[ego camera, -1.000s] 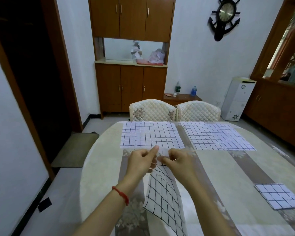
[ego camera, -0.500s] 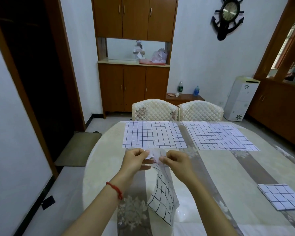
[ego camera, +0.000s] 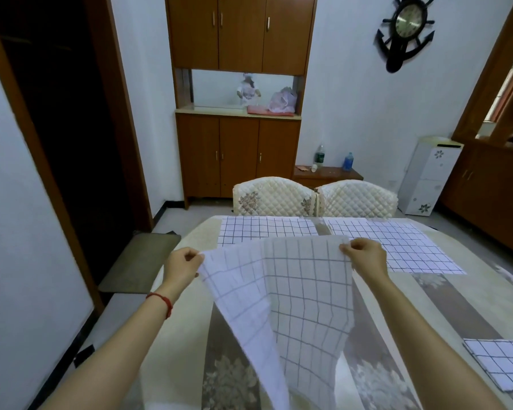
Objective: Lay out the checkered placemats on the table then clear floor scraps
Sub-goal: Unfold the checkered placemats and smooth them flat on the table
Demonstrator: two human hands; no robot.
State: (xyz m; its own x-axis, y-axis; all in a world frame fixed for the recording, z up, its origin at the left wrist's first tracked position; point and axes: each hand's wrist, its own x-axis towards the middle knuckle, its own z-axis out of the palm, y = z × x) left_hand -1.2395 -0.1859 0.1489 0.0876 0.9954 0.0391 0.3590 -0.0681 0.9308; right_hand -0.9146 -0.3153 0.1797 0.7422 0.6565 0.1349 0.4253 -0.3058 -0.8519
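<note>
Both hands, left [ego camera: 182, 263] & right [ego camera: 365, 255], pinch placemat [ego camera: 293, 294] corners, spread apart above table [ego camera: 456, 294].

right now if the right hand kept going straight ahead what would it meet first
Probably the far-right checkered placemat lying flat on the table: the right hand points toward it, though depth is unclear.

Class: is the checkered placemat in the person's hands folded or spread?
Mostly spread: the held placemat hangs by its top corners, one vertical crease remaining.
</note>
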